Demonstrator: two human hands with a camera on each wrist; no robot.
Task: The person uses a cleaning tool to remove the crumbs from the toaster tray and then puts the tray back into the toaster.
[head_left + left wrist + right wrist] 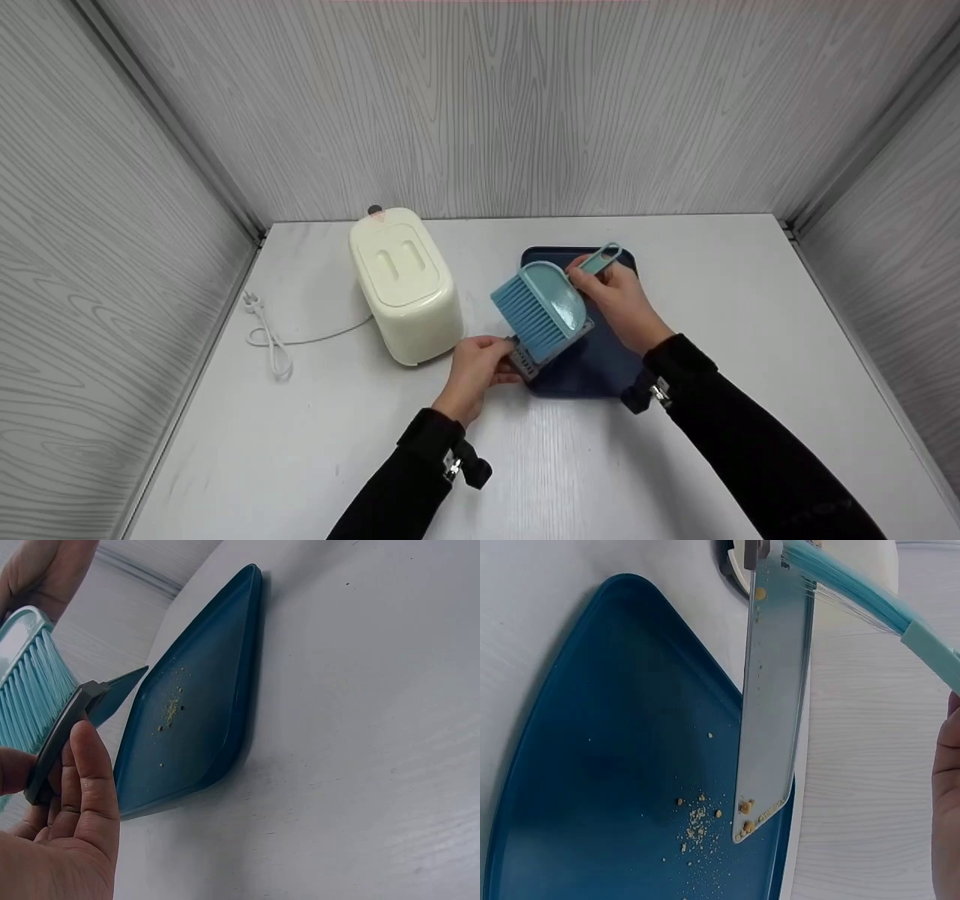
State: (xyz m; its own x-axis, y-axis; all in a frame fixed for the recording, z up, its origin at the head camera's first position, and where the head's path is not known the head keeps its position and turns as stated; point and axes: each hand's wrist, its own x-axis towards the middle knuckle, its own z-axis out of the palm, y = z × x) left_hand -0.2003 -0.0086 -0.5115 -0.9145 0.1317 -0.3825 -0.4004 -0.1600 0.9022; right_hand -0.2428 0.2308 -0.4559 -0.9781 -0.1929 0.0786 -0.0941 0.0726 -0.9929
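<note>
My left hand (474, 373) pinches the grey end of a flat metal crumb tray (774, 682), thumb on one side and fingers on the other. In the right wrist view this tray slants over a dark blue tray (607, 742), with crumbs along its lower edge and a few near the held end. My right hand (621, 301) grips the handle of a light blue brush (553, 296). The bristles (37, 690) are at the crumb tray's held end. Loose crumbs (697, 829) lie on the blue tray beneath.
A cream toaster (409, 300) with a closed lid stands left of the blue tray. Its white cord and plug (277, 360) lie on the white table (750, 315) farther left. Wood-grain panels (525, 112) enclose the table at the back and sides.
</note>
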